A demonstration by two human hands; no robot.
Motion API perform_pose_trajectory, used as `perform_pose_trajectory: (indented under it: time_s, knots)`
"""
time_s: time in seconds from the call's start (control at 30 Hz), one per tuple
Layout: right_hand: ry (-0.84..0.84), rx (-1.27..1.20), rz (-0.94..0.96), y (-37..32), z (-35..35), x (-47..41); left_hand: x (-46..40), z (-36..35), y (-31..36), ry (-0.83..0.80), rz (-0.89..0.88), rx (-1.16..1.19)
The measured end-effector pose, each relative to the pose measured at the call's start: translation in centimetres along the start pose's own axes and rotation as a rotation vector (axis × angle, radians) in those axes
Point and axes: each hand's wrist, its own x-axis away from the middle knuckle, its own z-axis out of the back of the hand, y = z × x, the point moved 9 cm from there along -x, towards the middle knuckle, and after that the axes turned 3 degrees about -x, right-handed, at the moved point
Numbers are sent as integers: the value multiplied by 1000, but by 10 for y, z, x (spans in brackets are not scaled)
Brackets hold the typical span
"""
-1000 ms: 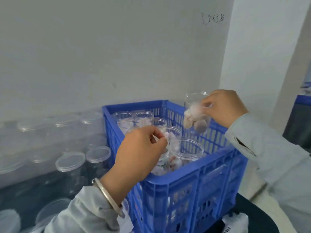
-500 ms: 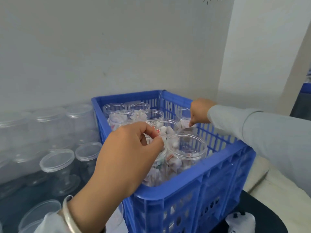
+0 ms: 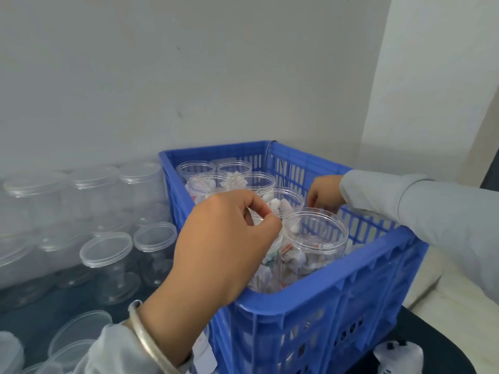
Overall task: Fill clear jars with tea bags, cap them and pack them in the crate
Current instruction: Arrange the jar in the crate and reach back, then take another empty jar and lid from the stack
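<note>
- Several clear jars (image 3: 314, 238) stand upright in the blue crate (image 3: 337, 300), mouths up, uncapped, holding tea bags (image 3: 297, 259).
- The left hand (image 3: 224, 247) curls over them, thumb and forefinger pinched; what they pinch cannot be told.
- Beyond its fingertips, the right hand (image 3: 322, 194) reaches down between jars; its fingers are hidden.

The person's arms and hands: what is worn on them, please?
Both arms wear long, pale grey sleeves, the left sleeve and the right sleeve. The left wrist carries a plain silver bangle. The hands are bare, without gloves.
</note>
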Motion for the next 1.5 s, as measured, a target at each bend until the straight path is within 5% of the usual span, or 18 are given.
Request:
perform_pose_trajectory:
  time_s: [0.27, 0.4, 0.6, 0.87, 1.0, 1.13, 1.5]
  knots:
    - [868, -502, 186, -62, 92, 101, 8, 7, -3, 31, 15, 188]
    - [1061, -511, 438, -145, 102, 180, 25, 25, -8, -41, 59, 466]
    - [693, -180, 901, -288, 18, 252, 73, 122, -81, 82, 220, 488]
    - [320, -122, 980, -408, -100, 223, 211, 267, -226, 315, 497, 174]
    - [109, -58, 836, -457, -163, 167, 262, 306, -272, 487, 611, 182]
    - [-37, -172, 680, -506, -196, 124, 269, 316, -299, 603, 721, 431]
    - [39, -931, 357, -667, -222, 58, 276, 316, -327, 752, 810, 775]
